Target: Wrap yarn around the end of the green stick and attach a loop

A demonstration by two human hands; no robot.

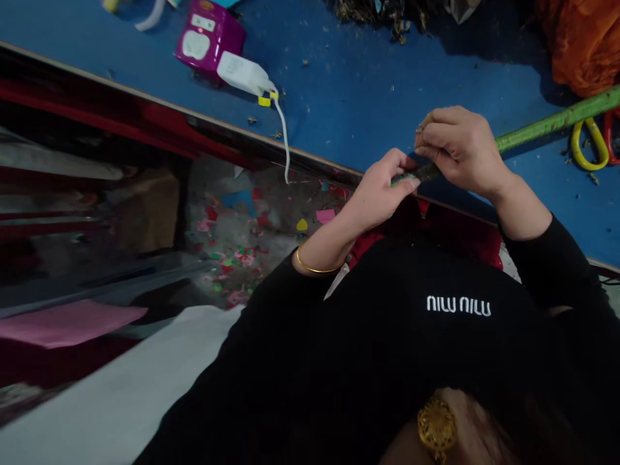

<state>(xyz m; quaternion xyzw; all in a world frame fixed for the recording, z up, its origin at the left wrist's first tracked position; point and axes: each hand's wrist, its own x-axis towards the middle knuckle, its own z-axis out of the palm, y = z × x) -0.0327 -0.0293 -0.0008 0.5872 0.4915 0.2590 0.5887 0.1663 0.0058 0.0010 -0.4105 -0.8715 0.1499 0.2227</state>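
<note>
A long green rod [557,121] comes in from the right edge and slants down across the blue table toward me. Its near end is darker, and my left hand [380,187] is closed round it by the table's edge, thumb on top. My right hand [460,145] is just above the rod, its thumb and fingertips pinched together. Whatever lies between those fingertips is too small or hidden to make out. Part of the rod is covered by the right hand.
On the blue table [339,84] stand a purple socket box [212,35] and a white plug [245,72], its cable hanging over the edge. Yellow-handled scissors [576,150] and an orange bag [586,48] lie right. Dark dried scraps [382,11] sit behind. Coloured scraps [237,258] litter the floor.
</note>
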